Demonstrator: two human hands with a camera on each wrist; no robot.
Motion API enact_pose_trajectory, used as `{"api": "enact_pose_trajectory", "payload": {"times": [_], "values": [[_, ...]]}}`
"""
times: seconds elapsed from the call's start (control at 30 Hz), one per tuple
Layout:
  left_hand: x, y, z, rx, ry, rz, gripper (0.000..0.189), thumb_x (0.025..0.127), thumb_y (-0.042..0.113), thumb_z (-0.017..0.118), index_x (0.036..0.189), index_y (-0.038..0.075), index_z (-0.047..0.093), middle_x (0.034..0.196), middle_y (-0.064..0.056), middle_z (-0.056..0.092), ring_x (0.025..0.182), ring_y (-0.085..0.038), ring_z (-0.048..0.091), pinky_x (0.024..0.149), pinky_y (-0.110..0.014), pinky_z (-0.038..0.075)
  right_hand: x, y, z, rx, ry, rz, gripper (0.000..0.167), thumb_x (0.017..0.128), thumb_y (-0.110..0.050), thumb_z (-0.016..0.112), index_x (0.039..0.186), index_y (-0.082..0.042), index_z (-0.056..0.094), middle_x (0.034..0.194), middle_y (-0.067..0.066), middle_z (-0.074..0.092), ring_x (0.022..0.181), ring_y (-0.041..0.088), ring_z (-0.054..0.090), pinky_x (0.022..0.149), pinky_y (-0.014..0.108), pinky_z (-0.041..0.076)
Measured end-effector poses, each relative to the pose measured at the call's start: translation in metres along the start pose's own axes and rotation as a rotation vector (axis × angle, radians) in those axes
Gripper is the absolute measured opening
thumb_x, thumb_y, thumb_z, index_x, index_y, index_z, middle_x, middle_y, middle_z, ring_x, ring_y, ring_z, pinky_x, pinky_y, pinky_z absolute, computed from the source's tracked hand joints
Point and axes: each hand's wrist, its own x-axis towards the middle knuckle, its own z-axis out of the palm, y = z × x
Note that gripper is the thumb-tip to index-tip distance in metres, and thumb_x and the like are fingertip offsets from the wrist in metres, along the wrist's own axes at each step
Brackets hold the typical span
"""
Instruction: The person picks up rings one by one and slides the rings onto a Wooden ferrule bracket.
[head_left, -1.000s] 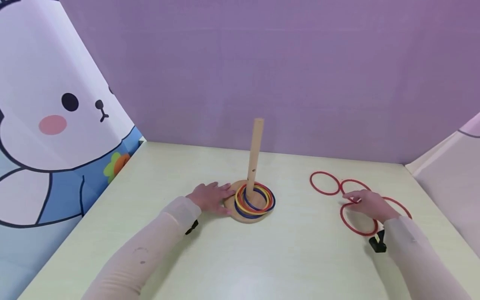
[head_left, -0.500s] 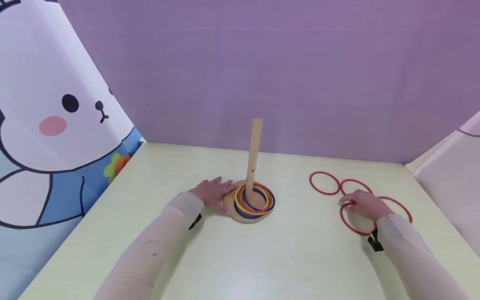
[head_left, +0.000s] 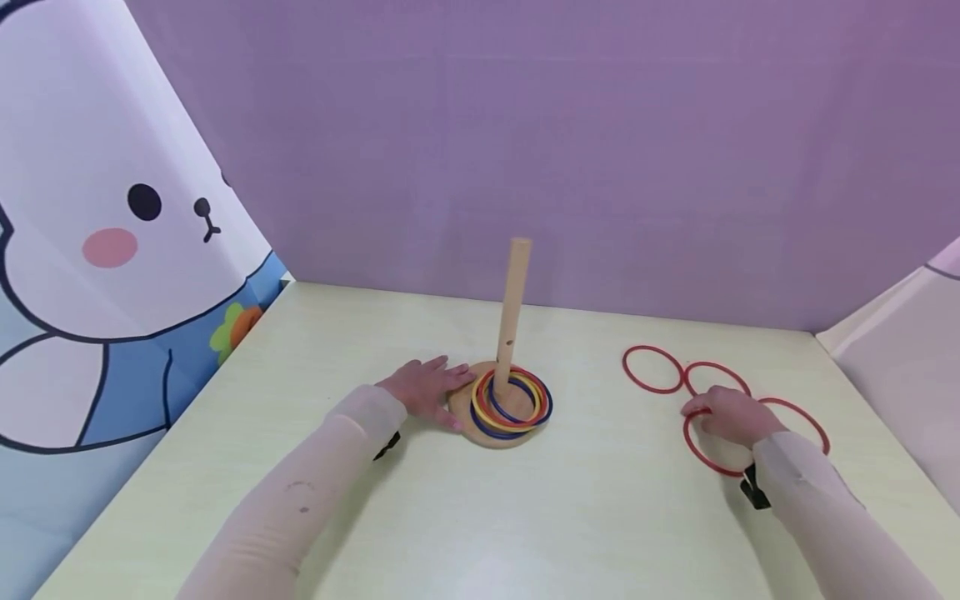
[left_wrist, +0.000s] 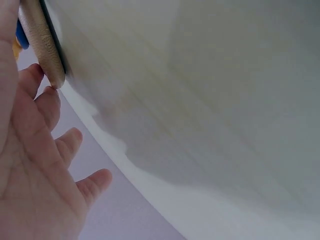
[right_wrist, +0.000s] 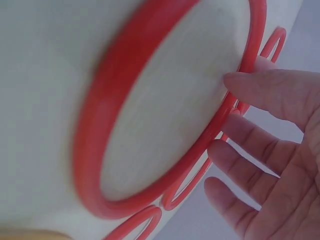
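- Table (head_left: pixel 420 517): pale yellow-green top, purple wall behind it, cartoon rabbit panel at 9 o'clock.
- Wooden peg stand (head_left: pixel 510 333): upright at table centre, round base (head_left: pixel 459 415) flat on the top. Blue, yellow and red rings (head_left: pixel 512 403) lie stacked around the post, on the base.
- Left hand (head_left: pixel 424 388): at 9 o'clock of the stand, palm down, fingers straight and slightly spread; fingertips touch the base rim. The left wrist view shows the fingers (left_wrist: pixel 50 107) loose by the base edge (left_wrist: pixel 47 47), gripping nothing.
- Right hand (head_left: pixel 729 414): at 3 o'clock of the stand, well apart from it, over a cluster of loose red rings.
- Nearest red ring (head_left: pixel 705 457): flat on the table, partly under the right hand. In the right wrist view the fingertips (right_wrist: pixel 250 82) touch its rim (right_wrist: pixel 125 90), fingers relaxed, not curled round it.
- Farthest red ring (head_left: pixel 652 369): at 10 o'clock of the right hand, untouched; another ring (head_left: pixel 716 372) lies just beside it.
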Motion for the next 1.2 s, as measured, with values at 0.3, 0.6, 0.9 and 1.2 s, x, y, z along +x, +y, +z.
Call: {"api": "enact_pose_trajectory", "payload": {"times": [0.3, 0.6, 0.9, 1.2], "values": [[-0.005, 0.0, 0.0, 0.001, -0.001, 0.017, 0.087, 0.083, 0.058, 0.064, 0.153, 0.023, 0.026, 0.158, 0.002, 0.021, 0.143, -0.033, 0.019, 0.11, -0.056, 0.024, 0.002, 0.0, -0.001, -0.01, 0.025, -0.018, 0.014, 0.082, -0.002, 0.07, 0.095, -0.006, 0.072, 0.097, 0.01, 0.07, 0.095, 0.033, 0.061, 0.079, 0.049, 0.05], [-0.012, 0.004, -0.003, 0.013, -0.029, 0.002, 0.085, 0.087, 0.056, 0.061, 0.154, 0.02, 0.023, 0.159, -0.001, 0.017, 0.143, -0.035, 0.019, 0.11, -0.056, 0.022, 0.001, -0.002, 0.003, -0.007, 0.04, -0.029, 0.014, 0.084, -0.002, 0.064, 0.092, -0.009, 0.073, 0.097, 0.01, 0.07, 0.092, 0.031, 0.06, 0.079, 0.049, 0.049], [-0.011, 0.008, -0.001, 0.036, -0.025, -0.01, 0.084, 0.088, 0.059, 0.057, 0.154, 0.023, 0.022, 0.159, 0.001, 0.017, 0.143, -0.034, 0.021, 0.11, -0.054, 0.024, 0.002, -0.015, 0.005, 0.155, -0.053, -0.01, 0.02, 0.082, 0.002, 0.064, 0.101, -0.002, 0.067, 0.095, 0.01, 0.065, 0.083, 0.024, 0.056, 0.071, 0.038, 0.051], [-0.012, 0.008, 0.001, 0.034, -0.027, -0.017, 0.083, 0.087, 0.059, 0.057, 0.154, 0.023, 0.024, 0.159, 0.0, 0.02, 0.142, -0.035, 0.022, 0.111, -0.054, 0.024, 0.003, -0.032, 0.011, 0.371, -0.088, -0.046, 0.019, 0.085, 0.001, 0.06, 0.104, 0.0, 0.063, 0.083, 0.005, 0.056, 0.055, 0.017, 0.051, 0.047, 0.028, 0.044]]}}
